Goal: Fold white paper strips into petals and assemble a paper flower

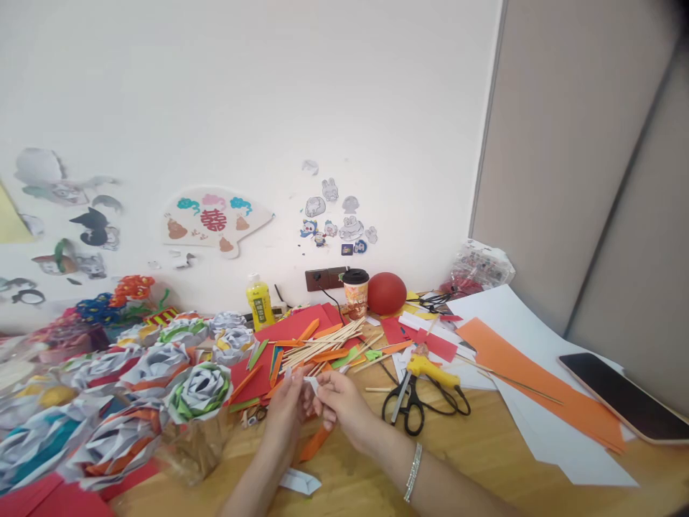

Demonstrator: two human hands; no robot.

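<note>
Left hand (pixel 291 403) and right hand (pixel 344 403) both pinch a small folded white paper piece (pixel 313 383) between them, neither clearly nearer, long axis unclear, just nearside of the pale thin wooden sticks (pixel 321 343).

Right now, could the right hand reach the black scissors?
Probably yes: the black scissors lie close to the right hand, nothing visibly between them, though that hand is pinching white paper.
</note>
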